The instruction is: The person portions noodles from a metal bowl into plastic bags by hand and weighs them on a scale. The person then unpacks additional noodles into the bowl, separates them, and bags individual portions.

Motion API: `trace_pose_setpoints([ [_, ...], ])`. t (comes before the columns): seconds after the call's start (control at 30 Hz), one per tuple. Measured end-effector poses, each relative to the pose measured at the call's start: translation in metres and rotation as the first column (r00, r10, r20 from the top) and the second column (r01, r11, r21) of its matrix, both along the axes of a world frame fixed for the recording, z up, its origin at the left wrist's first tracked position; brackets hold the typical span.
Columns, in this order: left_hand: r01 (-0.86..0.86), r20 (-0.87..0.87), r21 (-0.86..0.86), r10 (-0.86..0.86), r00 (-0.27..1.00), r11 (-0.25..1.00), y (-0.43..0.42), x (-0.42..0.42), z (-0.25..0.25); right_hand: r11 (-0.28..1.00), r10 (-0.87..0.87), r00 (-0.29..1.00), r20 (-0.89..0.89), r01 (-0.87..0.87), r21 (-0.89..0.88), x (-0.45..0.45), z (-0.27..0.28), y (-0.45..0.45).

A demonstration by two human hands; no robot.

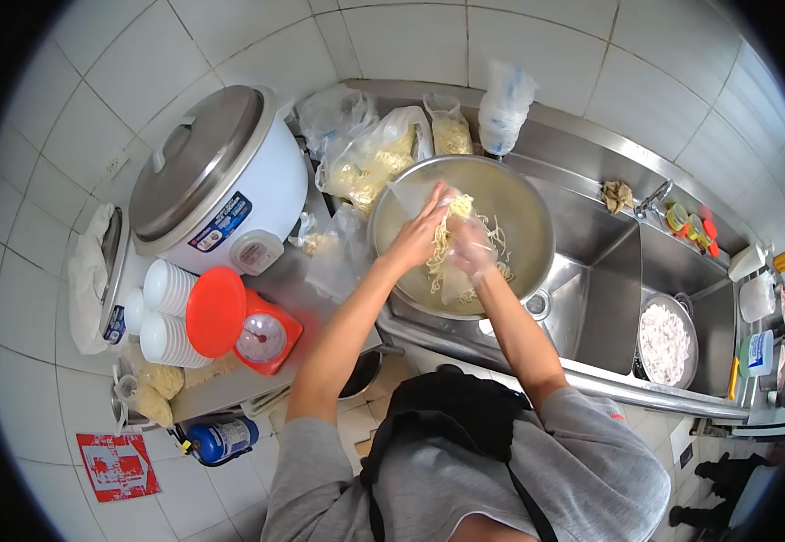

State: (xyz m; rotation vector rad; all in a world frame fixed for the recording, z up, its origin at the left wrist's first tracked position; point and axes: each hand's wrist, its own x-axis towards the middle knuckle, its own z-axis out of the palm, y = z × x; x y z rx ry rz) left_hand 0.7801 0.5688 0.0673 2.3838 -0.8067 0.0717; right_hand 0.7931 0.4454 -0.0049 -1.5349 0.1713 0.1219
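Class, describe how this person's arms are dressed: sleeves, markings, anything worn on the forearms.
The left sleeve and right sleeve are short and grey; the right has a small red marking. The left forearm and right forearm show no watch or bracelet.

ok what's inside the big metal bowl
Noodle strands show in the bowl. What lies beneath the left hand, right hand and clear plastic is covered.

Hands (454, 237) over steel bowl (528, 194) | pale noodles (442, 253) held | red scale (271, 332) left
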Motion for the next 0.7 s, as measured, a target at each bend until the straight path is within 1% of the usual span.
trace_pose_setpoints([
  [0.03,0.01,-0.023,-0.011,-0.01,1.0,1.0,-0.003,-0.003,0.001,0.902,-0.024,0.999,0.039,0.039,-0.43,0.008,0.001,0.002],
  [0.07,0.0,-0.028,-0.015,-0.001,1.0,1.0,-0.003,-0.002,-0.005,0.703,0.285,0.952,0.11,-0.13,-0.699,0.022,0.004,0.0],
  [0.1,-0.008,-0.037,-0.02,0.007,0.999,1.0,-0.003,0.001,-0.016,0.393,0.574,0.816,0.068,-0.201,-0.897,0.038,0.009,-0.007],
  [0.13,-0.017,-0.039,-0.023,0.016,0.999,1.0,-0.004,0.002,-0.02,0.035,0.786,0.615,-0.067,-0.152,-0.988,0.052,0.013,-0.014],
  [0.17,-0.062,-0.204,-0.092,0.042,0.978,0.994,-0.004,0.004,-0.013,-0.022,0.776,0.625,-0.086,-0.11,-0.994,0.065,0.019,-0.021],
  [0.2,-0.119,-0.365,-0.153,0.056,0.929,0.981,-0.003,0.007,-0.006,-0.08,0.765,0.635,-0.104,-0.067,-0.995,0.074,0.024,-0.025],
  [0.23,-0.189,-0.526,-0.204,0.056,0.848,0.961,-0.002,0.005,-0.002,0.005,0.674,0.721,-0.16,-0.222,-0.975,0.056,0.074,-0.023],
  [0.27,-0.212,-0.584,-0.206,0.054,0.81,0.955,0.001,0.007,0.003,0.104,0.577,0.781,-0.239,-0.36,-0.927,0.028,0.147,-0.025],
  [0.3,-0.237,-0.641,-0.209,0.05,0.766,0.949,0.004,0.014,0.007,0.33,0.536,0.826,-0.171,-0.392,-0.859,0.014,0.183,-0.033],
  [0.33,-0.26,-0.696,-0.211,0.042,0.716,0.942,0.007,0.017,0.009,0.539,0.476,0.871,-0.12,-0.397,-0.742,0.006,0.198,-0.044],
  [0.37,-0.275,-0.705,-0.233,0.032,0.708,0.933,0.005,0.015,0.01,0.556,0.539,0.842,-0.034,-0.386,-0.736,0.01,0.186,-0.053],
  [0.43,-0.294,-0.71,-0.278,0.011,0.704,0.915,-0.003,0.016,0.013,0.599,0.636,0.755,0.156,-0.357,-0.717,0.029,0.136,-0.073],
  [0.47,-0.329,-0.659,-0.305,0.052,0.75,0.894,-0.007,0.016,0.014,0.574,0.734,0.665,0.137,-0.499,-0.649,0.034,0.102,-0.079],
  [0.53,-0.38,-0.557,-0.349,0.137,0.819,0.856,-0.009,0.017,0.017,0.59,0.686,0.722,0.096,-0.473,-0.655,0.012,0.054,-0.069],
  [0.6,-0.407,-0.468,-0.352,0.218,0.857,0.843,-0.006,0.022,0.026,0.742,0.623,0.712,0.324,-0.405,-0.534,-0.009,0.03,-0.047],
  [0.67,-0.485,-0.529,-0.362,0.253,0.81,0.796,-0.004,0.007,0.058,0.639,0.589,0.808,0.005,-0.462,-0.616,-0.007,0.028,-0.04],
  [0.7,-0.486,-0.522,-0.388,0.248,0.816,0.783,-0.001,0.008,0.058,0.586,0.538,0.83,-0.151,-0.496,-0.641,-0.004,0.028,-0.037],
])
